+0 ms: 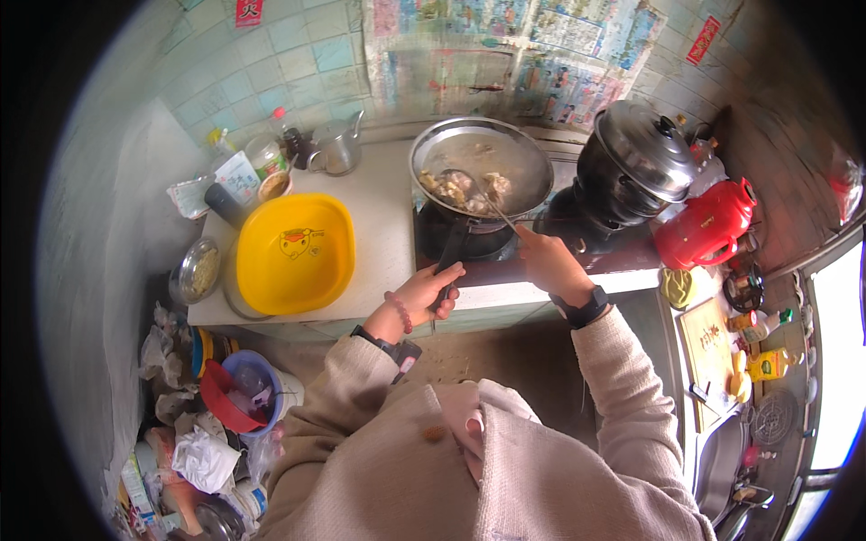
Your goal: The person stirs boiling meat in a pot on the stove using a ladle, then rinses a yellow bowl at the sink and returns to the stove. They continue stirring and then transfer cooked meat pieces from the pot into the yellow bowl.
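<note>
A beige woven jacket [388, 460] faces the round silvery metal wok [545, 180] on its dark burner [487, 243], left hand [419, 295] curled round the long black handle [453, 248], seemingly to steady it, right hand [552, 264] closed on a slim metal ladle [494, 205] dipped among pale chunks [451, 189].

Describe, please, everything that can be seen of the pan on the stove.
The pan is round, wide and open, apparently metal, with a shiny silvery rim and a long black handle pointing toward the person. It sits over the left burner of the stove, looking roughly level. Inside are cloudy liquid and pale brownish food pieces, gathered mostly at the near side. The left hand grips the handle; the right hand holds a ladle dipping inside.
</note>
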{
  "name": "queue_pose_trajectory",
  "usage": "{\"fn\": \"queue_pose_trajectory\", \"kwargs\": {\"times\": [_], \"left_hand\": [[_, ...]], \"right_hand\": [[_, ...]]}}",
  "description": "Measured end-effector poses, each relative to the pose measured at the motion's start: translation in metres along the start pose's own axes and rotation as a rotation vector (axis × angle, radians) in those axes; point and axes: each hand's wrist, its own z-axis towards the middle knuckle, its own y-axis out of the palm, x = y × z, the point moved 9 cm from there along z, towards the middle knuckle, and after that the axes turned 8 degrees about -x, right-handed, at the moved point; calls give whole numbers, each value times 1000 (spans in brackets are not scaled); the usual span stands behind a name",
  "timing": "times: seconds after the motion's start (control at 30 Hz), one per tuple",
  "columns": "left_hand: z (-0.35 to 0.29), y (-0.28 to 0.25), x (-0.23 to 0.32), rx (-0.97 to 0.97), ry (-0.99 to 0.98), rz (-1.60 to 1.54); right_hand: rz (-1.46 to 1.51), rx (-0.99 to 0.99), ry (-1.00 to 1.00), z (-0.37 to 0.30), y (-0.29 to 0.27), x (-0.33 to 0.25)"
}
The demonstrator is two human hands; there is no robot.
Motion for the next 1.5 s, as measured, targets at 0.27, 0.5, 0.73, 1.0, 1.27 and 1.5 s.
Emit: {"fn": "queue_pose_trajectory", "kwargs": {"times": [0.27,0.5,0.73,1.0,1.27,1.5], "left_hand": [[-10,-10,3,-14,103,-12],[-33,-18,-6,-75,124,14],[-33,-12,-5,-69,137,24],[-34,-10,-4,-57,131,9],[-31,-9,-3,-62,139,-5],[-30,-11,-2,-51,135,13]], "right_hand": [[-22,50,-47,-2,-8,-6],[-277,13,-162,-1,-12,-22],[363,-199,267,7,-19,15],[447,-167,253,-3,-22,20],[599,-193,253,-8,-21,29],[601,-258,244,-17,-35,33]]}}
